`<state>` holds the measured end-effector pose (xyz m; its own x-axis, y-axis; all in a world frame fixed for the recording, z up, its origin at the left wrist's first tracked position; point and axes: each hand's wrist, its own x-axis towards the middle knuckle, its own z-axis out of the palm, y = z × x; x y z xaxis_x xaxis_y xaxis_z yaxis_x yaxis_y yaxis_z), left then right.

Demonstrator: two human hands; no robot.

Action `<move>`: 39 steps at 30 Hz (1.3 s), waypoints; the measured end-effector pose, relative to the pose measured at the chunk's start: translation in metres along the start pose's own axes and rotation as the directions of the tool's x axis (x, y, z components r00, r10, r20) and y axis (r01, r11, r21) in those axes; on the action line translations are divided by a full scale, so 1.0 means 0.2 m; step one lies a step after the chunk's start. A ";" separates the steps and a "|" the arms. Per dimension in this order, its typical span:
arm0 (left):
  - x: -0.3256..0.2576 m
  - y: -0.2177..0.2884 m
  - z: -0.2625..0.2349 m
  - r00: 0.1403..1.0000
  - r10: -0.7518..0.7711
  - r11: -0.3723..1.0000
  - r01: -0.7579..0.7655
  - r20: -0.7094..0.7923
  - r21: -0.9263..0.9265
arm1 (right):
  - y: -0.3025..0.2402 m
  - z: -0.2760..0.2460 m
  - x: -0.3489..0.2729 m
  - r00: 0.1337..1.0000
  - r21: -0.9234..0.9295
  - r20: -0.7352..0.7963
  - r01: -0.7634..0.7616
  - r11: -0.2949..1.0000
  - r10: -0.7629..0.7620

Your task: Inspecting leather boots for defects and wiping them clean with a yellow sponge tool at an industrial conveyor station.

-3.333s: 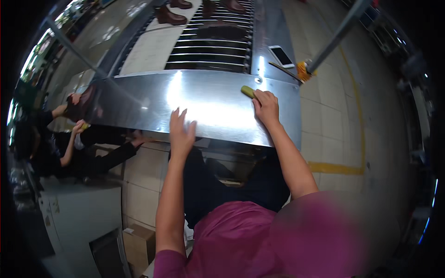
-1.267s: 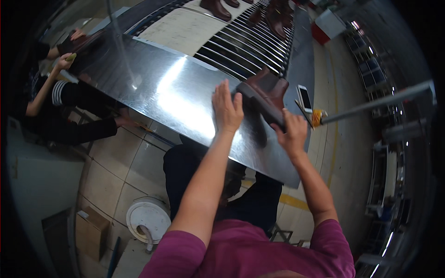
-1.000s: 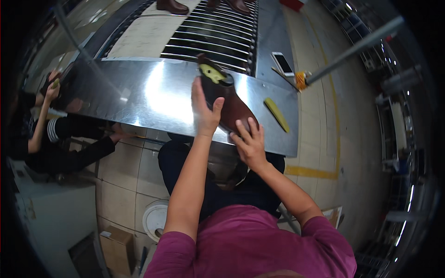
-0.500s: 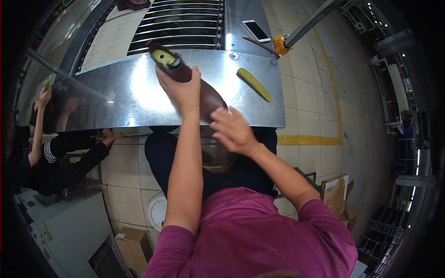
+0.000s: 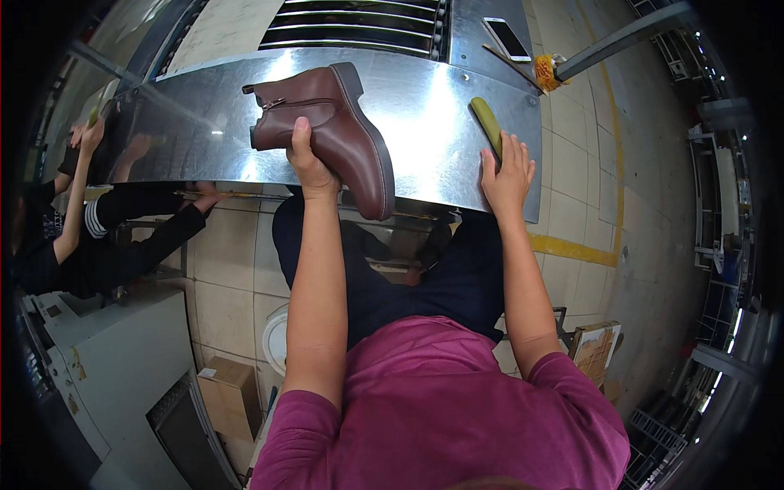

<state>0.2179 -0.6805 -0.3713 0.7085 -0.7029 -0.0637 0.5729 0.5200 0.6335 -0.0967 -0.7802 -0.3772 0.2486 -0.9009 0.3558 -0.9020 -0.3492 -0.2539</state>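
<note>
A brown leather ankle boot point(image 5: 343, 135) lies on its side in the air over the table's front edge, with its toe toward me. A side zipper shows on its shaft, and its dark heel points away. My left hand point(image 5: 313, 167) is closed around the boot's instep side, thumb on top. At the right, a slim olive-green bar point(image 5: 486, 121) lies on the metal table point(image 5: 204, 155). My right hand point(image 5: 510, 175) reaches to the bar's near end, which lies between thumb and forefinger. Its fingers are stretched out over the tabletop, not wrapped round the bar.
Beyond the tabletop is a roller conveyor point(image 5: 351, 33). A white phone point(image 5: 506, 39), a thin stick point(image 5: 510, 65) and an orange-yellow bundle point(image 5: 549, 72) by a metal post are at the far right. Another person's hand point(image 5: 86, 135) holds a greenish piece at the left.
My left hand has turned the boot from pointing its opening away to lying sideways, zipper up. My right hand has left the boot's toe and moved right to the green bar. The view has shifted.
</note>
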 end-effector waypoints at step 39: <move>-0.35 0.13 0.32 0.930 -0.080 0.988 0.122 -0.360 0.097 | 0.02 0.00 -0.01 0.993 0.007 -0.082 0.080 0.997 -0.079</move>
<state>0.1570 -0.6489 -0.3003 0.7613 -0.5201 -0.3872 0.6124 0.3804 0.6931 -0.0999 -0.7801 -0.3783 0.2896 -0.8463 0.4471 -0.8768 -0.4219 -0.2307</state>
